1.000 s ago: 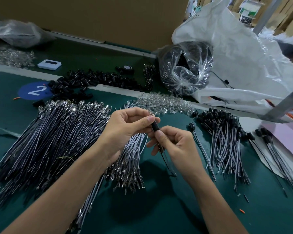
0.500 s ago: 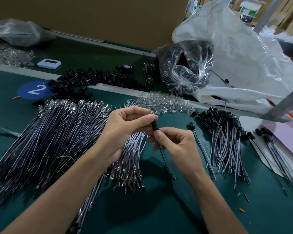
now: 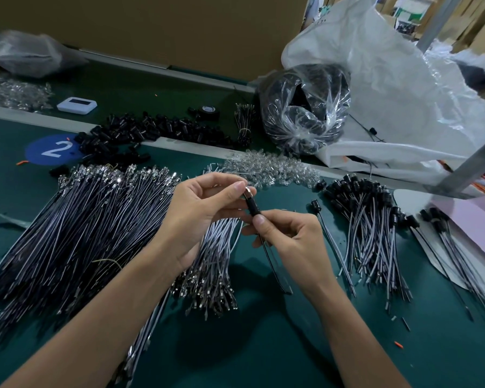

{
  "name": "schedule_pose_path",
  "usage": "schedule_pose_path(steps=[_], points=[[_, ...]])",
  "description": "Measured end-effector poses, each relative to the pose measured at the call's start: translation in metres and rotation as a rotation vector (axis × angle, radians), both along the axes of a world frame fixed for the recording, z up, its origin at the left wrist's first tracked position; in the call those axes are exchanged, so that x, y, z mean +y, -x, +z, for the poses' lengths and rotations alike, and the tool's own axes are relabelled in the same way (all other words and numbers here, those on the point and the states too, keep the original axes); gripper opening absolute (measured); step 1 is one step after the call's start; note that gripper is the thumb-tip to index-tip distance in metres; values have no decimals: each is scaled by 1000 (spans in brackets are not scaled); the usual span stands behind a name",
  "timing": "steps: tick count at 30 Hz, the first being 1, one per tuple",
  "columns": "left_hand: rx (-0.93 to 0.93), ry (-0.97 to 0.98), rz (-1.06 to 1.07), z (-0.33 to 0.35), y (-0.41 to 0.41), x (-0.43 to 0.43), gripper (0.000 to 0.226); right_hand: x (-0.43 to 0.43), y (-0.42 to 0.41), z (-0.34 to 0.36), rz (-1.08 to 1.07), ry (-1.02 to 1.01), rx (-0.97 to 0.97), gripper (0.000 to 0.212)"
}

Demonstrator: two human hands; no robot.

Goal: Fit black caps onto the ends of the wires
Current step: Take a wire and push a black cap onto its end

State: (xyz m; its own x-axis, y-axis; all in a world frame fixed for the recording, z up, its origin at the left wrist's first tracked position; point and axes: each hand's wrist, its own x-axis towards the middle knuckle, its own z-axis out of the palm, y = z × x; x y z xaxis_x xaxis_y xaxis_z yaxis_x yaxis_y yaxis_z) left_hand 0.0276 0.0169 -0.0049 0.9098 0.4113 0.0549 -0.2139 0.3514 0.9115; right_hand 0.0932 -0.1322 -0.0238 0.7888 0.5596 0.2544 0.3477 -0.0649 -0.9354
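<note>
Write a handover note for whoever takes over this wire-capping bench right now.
Left hand: pinches the small black plastic cap at its upper end.
Right hand: pinches the thin grey wire just below the cap; the wire hangs to the green mat.
Done: pile of capped wires at right.
To do: cannot tell if this cap is seated; large pile of uncapped wires at left, smaller bundle at centre. Loose black caps lie at the far edge.

Single legible mark: white numeral "2" on a round blue sticker (image 3: 52,148) stuck to the green bench mat (image 3: 263,345), far left. White device (image 3: 77,104) has a dark display, possibly showing digits; unreadable at this distance.
</note>
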Motion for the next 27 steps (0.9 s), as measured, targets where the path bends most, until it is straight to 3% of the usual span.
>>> schedule_pose_path(steps=[8,27], points=[[-21,59,7,-4,-3,-2,12,-1,-1,1,-44,-33,-10,14],[-22,-69,17,-6,-2,-6,18,0,-1,0,-61,27,-120,14]])
